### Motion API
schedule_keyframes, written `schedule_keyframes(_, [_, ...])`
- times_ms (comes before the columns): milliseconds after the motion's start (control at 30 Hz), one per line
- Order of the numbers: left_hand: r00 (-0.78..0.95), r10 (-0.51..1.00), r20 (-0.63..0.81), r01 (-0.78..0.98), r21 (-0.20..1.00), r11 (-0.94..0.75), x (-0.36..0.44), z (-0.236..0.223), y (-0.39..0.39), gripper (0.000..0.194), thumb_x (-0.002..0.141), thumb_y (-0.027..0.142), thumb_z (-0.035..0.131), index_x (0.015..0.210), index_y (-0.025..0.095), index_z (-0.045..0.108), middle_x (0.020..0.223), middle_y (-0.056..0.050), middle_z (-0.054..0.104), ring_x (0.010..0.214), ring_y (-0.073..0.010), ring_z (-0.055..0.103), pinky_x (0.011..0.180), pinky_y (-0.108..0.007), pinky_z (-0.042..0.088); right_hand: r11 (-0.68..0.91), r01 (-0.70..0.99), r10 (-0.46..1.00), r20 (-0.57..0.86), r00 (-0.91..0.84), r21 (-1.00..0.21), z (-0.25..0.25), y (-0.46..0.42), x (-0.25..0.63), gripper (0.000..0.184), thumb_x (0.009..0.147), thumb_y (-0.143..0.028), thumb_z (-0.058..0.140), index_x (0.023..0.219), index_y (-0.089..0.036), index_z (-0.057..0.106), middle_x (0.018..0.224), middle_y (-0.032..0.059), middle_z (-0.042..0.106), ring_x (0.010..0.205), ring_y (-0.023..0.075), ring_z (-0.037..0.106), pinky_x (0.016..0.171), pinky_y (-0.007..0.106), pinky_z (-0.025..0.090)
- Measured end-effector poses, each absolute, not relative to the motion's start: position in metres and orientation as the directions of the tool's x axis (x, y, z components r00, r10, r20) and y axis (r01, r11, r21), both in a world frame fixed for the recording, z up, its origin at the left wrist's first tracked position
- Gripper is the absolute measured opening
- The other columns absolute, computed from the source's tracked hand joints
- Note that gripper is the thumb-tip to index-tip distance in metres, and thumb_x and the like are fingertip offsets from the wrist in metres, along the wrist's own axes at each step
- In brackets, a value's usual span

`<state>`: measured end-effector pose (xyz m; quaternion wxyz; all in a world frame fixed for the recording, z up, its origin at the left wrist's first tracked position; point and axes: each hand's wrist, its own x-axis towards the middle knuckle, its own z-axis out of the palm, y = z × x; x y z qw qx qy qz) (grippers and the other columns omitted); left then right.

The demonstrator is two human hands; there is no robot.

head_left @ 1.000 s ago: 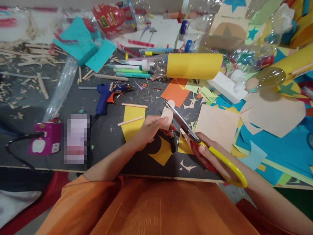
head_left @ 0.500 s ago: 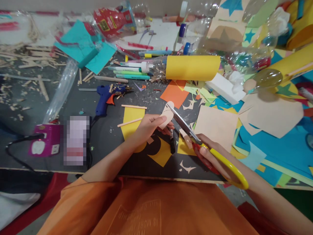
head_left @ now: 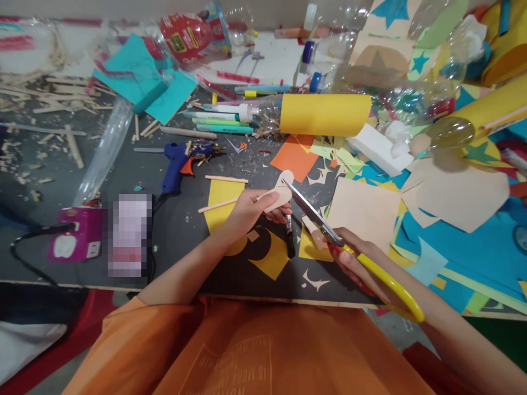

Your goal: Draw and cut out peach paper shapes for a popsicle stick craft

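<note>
Between the thumb and fingers of my left hand (head_left: 251,211) is a small cream paper cutout (head_left: 280,193) with rounded lobes. My right hand (head_left: 349,255) grips scissors (head_left: 315,214) with yellow and red handles. Their blades look nearly closed, and the tips meet the cutout's right edge near the notch between its lobes. Below my left fingers lies a dark, slim pen-like tool (head_left: 290,238); its upper end is hidden. Yellow paper scraps (head_left: 272,258) with curved cut edges lie under my left hand, and a cream square of paper (head_left: 364,208) lies beyond my right hand.
A blue glue gun (head_left: 175,162) rests left of centre, near a purple power box (head_left: 76,233). A plastic bottle wrapped in yellow paper (head_left: 325,114) lies across the back. Blue sheets (head_left: 461,252) and paper offcuts cover the right side; wooden sticks (head_left: 53,93) litter the left.
My left hand has turned the cream cutout, so its lower lobe now points more to the right. The scissors have shifted slightly right and down, their blades closing a little.
</note>
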<state>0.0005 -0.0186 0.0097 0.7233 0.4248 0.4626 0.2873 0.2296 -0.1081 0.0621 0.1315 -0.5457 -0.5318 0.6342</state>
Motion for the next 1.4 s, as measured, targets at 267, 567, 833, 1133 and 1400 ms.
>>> schedule_keyframes(267, [0.4, 0.819, -0.412, -0.024, 0.888, 0.458, -0.001, 0.007, -0.019, 0.039, 0.079, 0.048, 0.064, 0.082, 0.009, 0.071, 0.077, -0.012, 0.077, 0.058, -0.0153, 0.069, 0.057, -0.024, 0.053, -0.437, 0.431, 0.716, -0.595, -0.364, -0.79, 0.067, -0.111, 0.228, 0.051, 0.091, -0.069, 0.035, 0.112, -0.023, 0.047, 0.061, -0.0058, 0.035, 0.046, 0.0089, 0.023, 0.04, 0.025, 0.016])
schedule_keyframes(567, [0.364, 0.842, -0.399, -0.017, 0.901, 0.435, 0.0, 0.005, -0.02, 0.039, 0.081, 0.047, 0.059, 0.082, 0.01, 0.072, 0.078, -0.011, 0.077, 0.063, -0.0164, 0.071, 0.059, -0.023, 0.055, -0.409, 0.453, 0.675, -0.597, -0.434, -0.792, 0.062, -0.114, 0.233, 0.051, 0.095, -0.063, 0.034, 0.122, -0.021, 0.044, 0.063, -0.0066, 0.036, 0.045, 0.0078, 0.025, 0.039, 0.022, 0.018])
schedule_keyframes(833, [0.346, 0.86, -0.374, -0.066, 0.905, 0.42, 0.001, 0.005, -0.02, 0.034, 0.081, 0.044, 0.06, 0.072, 0.012, 0.068, 0.076, -0.01, 0.076, 0.06, -0.0139, 0.069, 0.055, -0.021, 0.053, -0.312, 0.463, 0.714, -0.526, -0.462, -0.83, 0.055, -0.117, 0.237, 0.047, 0.097, -0.058, 0.034, 0.124, -0.022, 0.045, 0.072, -0.0026, 0.047, 0.047, 0.0079, 0.028, 0.041, 0.023, 0.02])
schedule_keyframes(1133, [0.343, 0.857, -0.384, -0.052, 0.903, 0.426, 0.003, 0.009, -0.019, 0.028, 0.076, 0.04, 0.066, 0.068, 0.013, 0.065, 0.068, -0.007, 0.074, 0.053, -0.0117, 0.066, 0.053, -0.02, 0.052, -0.268, 0.525, 0.726, -0.528, -0.441, -0.808, 0.06, -0.116, 0.236, 0.049, 0.096, -0.061, 0.033, 0.121, -0.022, 0.047, 0.082, 0.0019, 0.056, 0.057, 0.0109, 0.045, 0.046, 0.024, 0.029])
schedule_keyframes(1400, [0.356, 0.831, -0.427, 0.015, 0.892, 0.452, 0.003, 0.015, -0.02, 0.024, 0.075, 0.036, 0.065, 0.066, 0.013, 0.064, 0.06, -0.003, 0.069, 0.051, -0.0113, 0.064, 0.054, -0.021, 0.053, -0.159, 0.527, 0.709, -0.468, -0.527, -0.835, 0.061, -0.113, 0.242, 0.041, 0.099, -0.056, 0.027, 0.119, -0.024, 0.044, 0.083, 0.0019, 0.058, 0.068, 0.0137, 0.054, 0.059, 0.026, 0.043])
